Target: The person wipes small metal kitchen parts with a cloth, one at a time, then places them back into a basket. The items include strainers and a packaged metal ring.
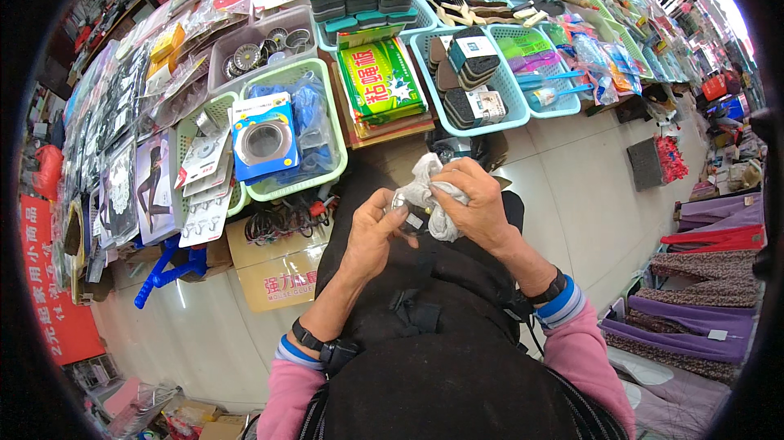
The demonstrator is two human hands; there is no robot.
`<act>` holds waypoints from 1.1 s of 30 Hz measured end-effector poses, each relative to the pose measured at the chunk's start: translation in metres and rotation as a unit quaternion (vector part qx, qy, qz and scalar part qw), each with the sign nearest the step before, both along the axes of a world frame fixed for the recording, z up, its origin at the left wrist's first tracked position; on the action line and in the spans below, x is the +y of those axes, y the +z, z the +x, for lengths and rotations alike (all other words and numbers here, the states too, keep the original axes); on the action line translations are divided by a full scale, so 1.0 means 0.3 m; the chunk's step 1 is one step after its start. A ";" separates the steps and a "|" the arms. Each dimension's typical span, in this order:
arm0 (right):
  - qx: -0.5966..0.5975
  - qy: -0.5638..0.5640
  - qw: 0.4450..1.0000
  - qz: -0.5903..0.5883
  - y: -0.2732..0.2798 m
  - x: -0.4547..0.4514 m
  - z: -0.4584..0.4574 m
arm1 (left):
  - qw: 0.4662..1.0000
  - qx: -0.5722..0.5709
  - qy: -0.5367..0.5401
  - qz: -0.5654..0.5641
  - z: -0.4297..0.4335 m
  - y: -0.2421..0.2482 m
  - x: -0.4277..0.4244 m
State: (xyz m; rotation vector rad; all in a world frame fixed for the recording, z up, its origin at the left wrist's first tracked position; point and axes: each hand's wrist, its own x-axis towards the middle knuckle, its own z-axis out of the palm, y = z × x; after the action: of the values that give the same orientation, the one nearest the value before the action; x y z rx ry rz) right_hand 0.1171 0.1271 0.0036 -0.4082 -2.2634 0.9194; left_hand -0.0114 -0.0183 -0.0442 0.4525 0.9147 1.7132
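Note:
Over my lap, my left hand [371,233] grips a small shiny, dark-looking item [409,227] that bears a little white label. Its exact kind is hard to tell, as the fingers and a cloth cover part of it. In my right hand [474,198] is a crumpled greyish-white cloth [424,186], bunched between the fingers and pressed against the item's upper edge. A loose fold of that cloth hangs below the right fingers. Just beyond both hands stands the stall's front edge, with a green pack of fly glue boards [383,82] on it.
A blue basket of sponge blocks [520,121] stands ahead to the right. Ahead left, a green basket [335,177] holds blue bagged goods and a carded metal sink strainer [264,140]. Below hangs a mouse glue carton [275,281]. Folded trousers [686,317] lie at right.

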 end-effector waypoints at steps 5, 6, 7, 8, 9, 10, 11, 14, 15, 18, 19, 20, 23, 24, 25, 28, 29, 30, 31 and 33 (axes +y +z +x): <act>0.005 -0.019 0.999 -0.038 -0.035 -0.036 0.040 | 0.996 -0.071 0.062 0.006 0.006 -0.006 0.027; 0.002 -0.023 0.999 -0.042 -0.043 -0.054 0.042 | 0.993 -0.087 0.083 0.006 0.008 -0.007 0.032; -0.003 -0.010 0.999 -0.031 -0.049 -0.071 0.044 | 0.991 -0.087 0.098 -0.008 0.010 -0.009 0.037; -0.004 0.000 1.000 -0.022 -0.055 -0.087 0.043 | 0.989 -0.090 0.113 -0.011 0.012 -0.012 0.042; -0.004 0.010 1.000 -0.014 -0.060 -0.098 0.038 | 0.987 -0.094 0.127 -0.009 0.013 -0.016 0.047; -0.007 0.019 1.000 -0.021 -0.062 -0.104 0.035 | 0.988 -0.093 0.119 -0.009 0.014 -0.021 0.046; -0.012 0.032 0.999 0.001 -0.064 -0.109 0.030 | 0.989 -0.080 0.125 -0.013 0.016 -0.027 0.049; -0.030 0.077 0.995 0.063 -0.067 -0.119 0.014 | 0.990 -0.054 0.128 -0.015 0.021 -0.044 0.054; -0.039 0.118 0.989 0.075 -0.068 -0.120 0.014 | 0.991 -0.049 0.121 -0.022 0.022 -0.048 0.054; -0.092 0.245 0.963 0.061 -0.081 -0.116 0.033 | 0.990 -0.073 0.114 -0.034 0.014 -0.050 0.047; -0.137 0.289 0.947 0.000 -0.084 -0.107 0.055 | 0.990 -0.092 0.105 -0.025 0.011 -0.048 0.043; -0.132 0.280 0.950 -0.039 -0.092 -0.098 0.073 | 0.991 -0.083 0.103 -0.020 -0.001 -0.045 0.040; -0.124 0.160 0.960 -0.195 -0.111 -0.034 0.152 | 0.995 -0.065 0.074 -0.034 -0.049 -0.031 0.017; -0.124 0.079 0.957 -0.251 -0.112 -0.006 0.184 | 0.995 -0.068 0.065 -0.038 -0.056 -0.027 0.007; -0.127 -0.018 0.926 -0.354 -0.116 0.015 0.207 | 0.994 -0.083 0.056 -0.041 -0.057 -0.023 0.005; 0.047 -0.132 0.802 -0.581 -0.133 0.090 0.234 | 0.990 -0.132 0.033 -0.044 -0.041 -0.014 0.007; 0.087 -0.116 0.774 -0.616 -0.134 0.112 0.241 | 0.988 -0.143 0.024 -0.046 -0.032 -0.010 0.007; 0.092 -0.113 0.760 -0.633 -0.136 0.129 0.244 | 0.987 -0.153 0.013 -0.049 -0.024 -0.004 0.007; 0.108 -0.089 0.745 -0.653 -0.138 0.142 0.242 | 0.989 -0.136 0.004 -0.048 -0.017 0.003 0.004; 0.133 -0.065 0.722 -0.676 -0.140 0.159 0.237 | 0.993 -0.102 -0.017 -0.049 -0.006 0.018 -0.005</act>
State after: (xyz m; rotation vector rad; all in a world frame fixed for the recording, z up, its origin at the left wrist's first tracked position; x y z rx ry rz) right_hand 0.1882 0.1748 -0.0385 -0.9243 -0.8972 2.2571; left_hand -0.0133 -0.0200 -0.0389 0.2210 0.8332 1.6412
